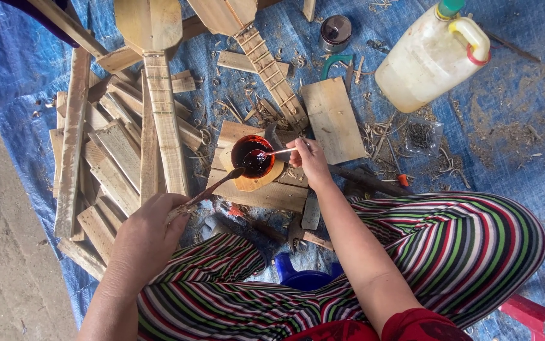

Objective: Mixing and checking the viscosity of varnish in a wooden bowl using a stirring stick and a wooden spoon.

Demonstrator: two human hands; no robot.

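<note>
A small bowl of dark red liquid sits on a pale wooden piece in the middle of the blue tarp. My right hand grips a thin spoon whose tip dips into the liquid. My left hand holds a stained brush or stick that slants up to the bowl's near rim. Both hands are closed on their tools. My striped trouser legs frame the bottom of the view.
A pile of wooden slats lies at the left with unfinished guitar-like necks across it. A flat board, a metal tin and a pale plastic jug lie beyond. Shavings litter the tarp. A red stool is at bottom right.
</note>
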